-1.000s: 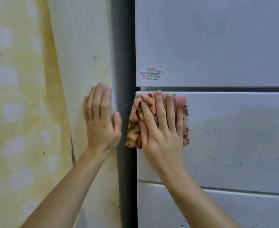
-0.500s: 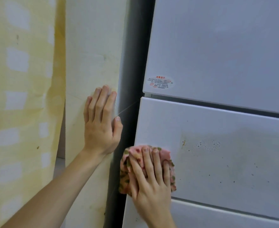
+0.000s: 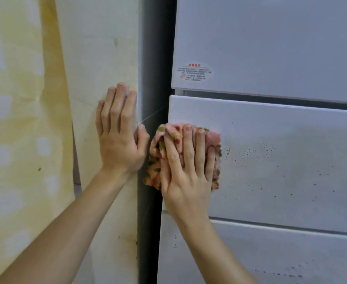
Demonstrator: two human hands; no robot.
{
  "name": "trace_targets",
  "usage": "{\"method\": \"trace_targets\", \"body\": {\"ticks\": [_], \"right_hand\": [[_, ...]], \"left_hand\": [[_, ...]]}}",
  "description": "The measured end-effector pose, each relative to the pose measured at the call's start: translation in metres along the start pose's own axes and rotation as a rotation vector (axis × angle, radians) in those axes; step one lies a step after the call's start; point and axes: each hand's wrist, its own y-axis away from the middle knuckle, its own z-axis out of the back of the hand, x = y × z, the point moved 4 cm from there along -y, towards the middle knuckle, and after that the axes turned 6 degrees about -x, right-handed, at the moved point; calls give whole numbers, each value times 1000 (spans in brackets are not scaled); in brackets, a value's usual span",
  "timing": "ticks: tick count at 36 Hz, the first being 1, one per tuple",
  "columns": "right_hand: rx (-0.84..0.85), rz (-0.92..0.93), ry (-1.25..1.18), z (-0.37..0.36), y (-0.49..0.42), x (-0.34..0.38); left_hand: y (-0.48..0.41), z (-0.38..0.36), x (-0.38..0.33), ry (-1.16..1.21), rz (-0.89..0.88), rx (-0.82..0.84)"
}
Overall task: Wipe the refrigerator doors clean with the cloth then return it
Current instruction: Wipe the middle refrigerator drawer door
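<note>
A white refrigerator fills the right side, with an upper door [image 3: 270, 42], a middle drawer door [image 3: 291, 171] and a lower door [image 3: 270, 257]. The middle door carries dark specks and a grey smear right of the cloth. A pink cloth with green and orange patches [image 3: 158, 158] lies flat against the left end of the middle door. My right hand [image 3: 185, 173] presses on it with straight, spread fingers. My left hand [image 3: 118, 132] rests flat and holds nothing, on the cream wall panel [image 3: 98, 58] beside the fridge.
A dark gap [image 3: 154, 58] runs between the wall panel and the fridge side. A yellow patterned curtain [image 3: 19, 119] hangs at the far left. A sticker with red print [image 3: 195, 72] sits on the upper door's lower left corner. Specks also dot the lower door.
My right hand slid the cloth down the left edge of the middle door, then back up to its middle height. My left hand stayed on the wall panel.
</note>
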Motion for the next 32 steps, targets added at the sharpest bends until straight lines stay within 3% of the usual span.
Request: {"method": "trace_targets", "body": {"ticks": [5, 10, 17, 21, 32], "right_hand": [[90, 71, 2, 1, 57, -5], [126, 81, -3, 5, 51, -6], [-111, -50, -20, 14, -56, -13], [-149, -54, 21, 12, -64, -14], [129, 160, -3, 12, 60, -33]], "left_hand": [[0, 0, -1, -7, -5, -14], [0, 1, -1, -7, -16, -39], [-1, 2, -1, -9, -7, -41], [-1, 1, -1, -12, -8, -35], [-3, 2, 0, 25, 15, -18]]}}
